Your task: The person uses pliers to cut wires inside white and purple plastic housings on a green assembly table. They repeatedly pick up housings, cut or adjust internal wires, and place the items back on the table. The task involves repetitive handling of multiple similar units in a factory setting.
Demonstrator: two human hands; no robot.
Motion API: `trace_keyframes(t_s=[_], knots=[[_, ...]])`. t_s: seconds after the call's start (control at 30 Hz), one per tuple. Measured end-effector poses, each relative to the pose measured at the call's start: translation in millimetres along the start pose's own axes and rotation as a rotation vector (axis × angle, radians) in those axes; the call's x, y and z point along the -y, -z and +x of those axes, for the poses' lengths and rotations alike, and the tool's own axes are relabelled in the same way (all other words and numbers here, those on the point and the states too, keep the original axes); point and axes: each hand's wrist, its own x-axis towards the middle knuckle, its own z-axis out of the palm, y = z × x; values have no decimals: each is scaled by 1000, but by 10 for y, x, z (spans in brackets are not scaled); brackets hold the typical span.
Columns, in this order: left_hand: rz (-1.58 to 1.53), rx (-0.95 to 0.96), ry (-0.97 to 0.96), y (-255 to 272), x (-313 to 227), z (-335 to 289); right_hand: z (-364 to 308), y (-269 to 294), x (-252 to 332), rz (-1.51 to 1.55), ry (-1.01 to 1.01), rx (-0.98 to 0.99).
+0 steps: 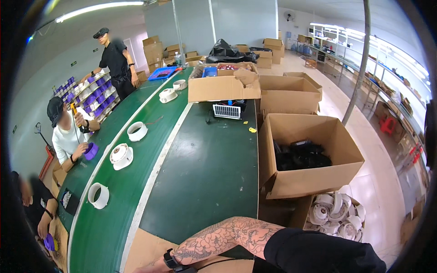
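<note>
My right arm reaches in from the lower right, tattooed, with a black sleeve and a black watch (pixel 172 260) at the wrist. Only the back of my right hand (pixel 152 266) shows at the bottom edge; its fingers are cut off, so their state and any hold stay hidden. Beneath it lies a flat piece of cardboard (pixel 146 243) on the green table (pixel 205 168). My left hand is out of the picture. The closest part on the green belt (pixel 114 227) is a white plastic ring (pixel 99 195); beyond it sit a white round housing (pixel 121 156) and another white ring (pixel 137 131).
Open cardboard boxes (pixel 314 179) line the table's right side, one with black items (pixel 302 154), one with white round parts (pixel 337 211). A small solar panel (pixel 227 111) stands before a far box (pixel 223 91). Across the belt, a person (pixel 70 132) handles a purple part (pixel 91 151).
</note>
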Motion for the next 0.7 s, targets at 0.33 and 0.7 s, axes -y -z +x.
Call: trace_keyframes(t_s=[0.33, 0.7], knots=[[616, 24, -399, 505, 387, 3, 299, 411, -98, 181, -2, -231], [-105, -61, 161, 60, -54, -51, 100, 28, -18, 23, 30, -82]])
